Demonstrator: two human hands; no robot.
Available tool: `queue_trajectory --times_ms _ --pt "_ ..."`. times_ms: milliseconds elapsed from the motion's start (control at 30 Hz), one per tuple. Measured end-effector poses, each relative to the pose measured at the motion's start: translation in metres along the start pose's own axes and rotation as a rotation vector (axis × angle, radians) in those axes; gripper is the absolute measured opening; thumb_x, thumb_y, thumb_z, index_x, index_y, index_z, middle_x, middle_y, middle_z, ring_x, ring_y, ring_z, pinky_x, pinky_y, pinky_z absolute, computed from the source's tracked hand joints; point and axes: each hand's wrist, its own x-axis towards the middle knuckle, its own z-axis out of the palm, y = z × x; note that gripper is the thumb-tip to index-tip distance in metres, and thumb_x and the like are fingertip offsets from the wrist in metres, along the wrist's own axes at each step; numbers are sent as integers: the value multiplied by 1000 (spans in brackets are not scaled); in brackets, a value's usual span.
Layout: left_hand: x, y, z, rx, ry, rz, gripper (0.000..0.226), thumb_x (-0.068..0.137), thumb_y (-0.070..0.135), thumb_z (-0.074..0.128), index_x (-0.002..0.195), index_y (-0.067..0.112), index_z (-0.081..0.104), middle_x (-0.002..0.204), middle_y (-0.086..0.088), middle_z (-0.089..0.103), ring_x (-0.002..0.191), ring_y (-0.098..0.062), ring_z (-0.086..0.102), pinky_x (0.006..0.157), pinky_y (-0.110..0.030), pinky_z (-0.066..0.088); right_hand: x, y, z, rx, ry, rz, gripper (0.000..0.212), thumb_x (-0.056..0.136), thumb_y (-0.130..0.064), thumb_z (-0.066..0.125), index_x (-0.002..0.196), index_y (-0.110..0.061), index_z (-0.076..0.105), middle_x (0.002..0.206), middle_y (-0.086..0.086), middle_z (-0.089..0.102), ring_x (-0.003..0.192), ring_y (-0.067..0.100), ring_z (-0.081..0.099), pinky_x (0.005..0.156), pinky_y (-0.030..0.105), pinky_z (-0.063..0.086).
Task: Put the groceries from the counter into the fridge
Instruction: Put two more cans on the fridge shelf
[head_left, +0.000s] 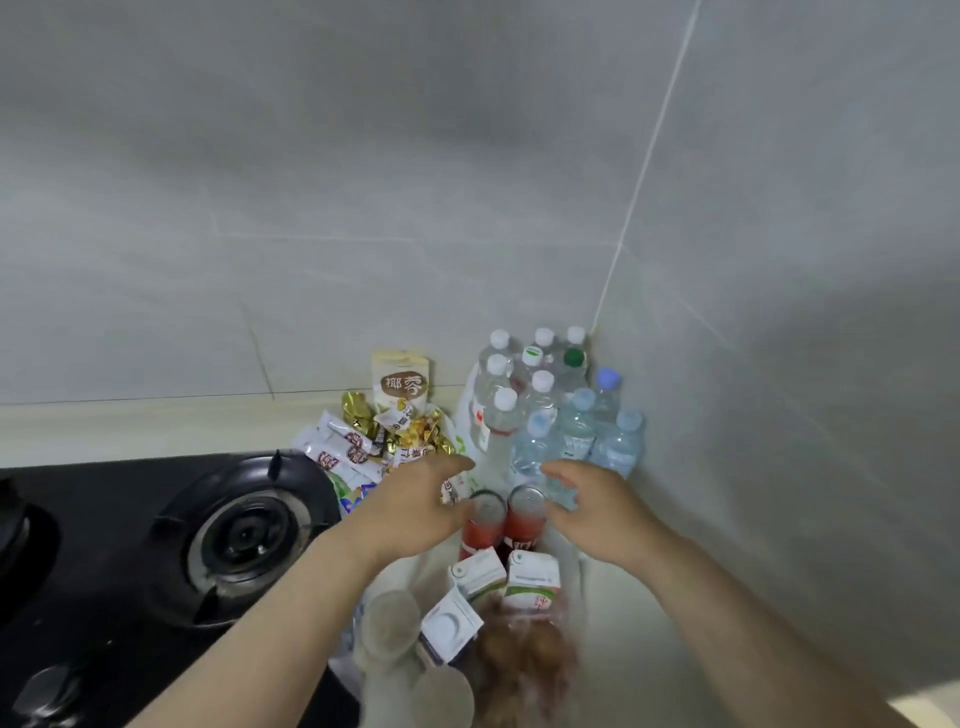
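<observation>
Two red drink cans (506, 522) stand side by side on the pale counter (613, 623). My left hand (415, 506) hovers just left of them with relaxed fingers, holding nothing. My right hand (597, 512) is just right of the cans, fingers loosely spread and empty. Behind the cans stand several clear water bottles (550, 410) in the corner. Small white-and-green cartons (506, 577) sit in front of the cans. Snack packets and gold-wrapped sweets (374, 439) lie to the left, with a cream carton (400, 382) behind them. No fridge is in view.
A black gas hob (156, 561) with a burner (241, 535) fills the left. Grey tiled walls (779, 364) close the corner behind and to the right. Round pale lids (389, 626) and a brownish bagged item (524, 660) lie near the front.
</observation>
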Motion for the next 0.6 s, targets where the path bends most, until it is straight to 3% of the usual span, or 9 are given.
queue_trajectory --times_ms 100,233,300,433,600 --pt "17 -11 24 -42 -61 -51 66 86 40 67 145 23 43 150 4 44 136 -13 42 106 -23 34 17 13 16 -21 -45 39 46 91 -25 65 136 -19 55 134 -4 58 126 14 52 107 31 41" --pt "36 -21 48 -131 -99 -62 54 80 27 75 129 15 55 126 0 60 118 -15 54 84 -16 36 37 25 34 -63 -93 91 23 84 -21 65 106 -14 63 106 3 66 99 21 62 88 40 51" --pt "44 -26 56 -148 -111 -72 49 77 24 76 121 13 57 117 2 60 109 -14 56 84 -18 40 46 29 40 -49 -101 98 21 79 -21 67 99 -15 63 97 1 64 88 18 62 81 41 52" --pt "62 -37 72 -168 -140 -94 39 65 30 78 98 28 57 94 9 62 88 -8 60 80 -37 52 59 36 41 21 -108 94 28 68 -32 64 93 -20 63 90 -4 64 85 14 63 78 41 54" --pt "69 -41 84 -219 -98 -160 55 59 31 81 103 34 48 94 14 60 86 -4 60 71 -26 50 59 39 40 22 -143 115 29 65 -36 67 84 -15 60 80 -1 62 78 17 62 73 42 54"
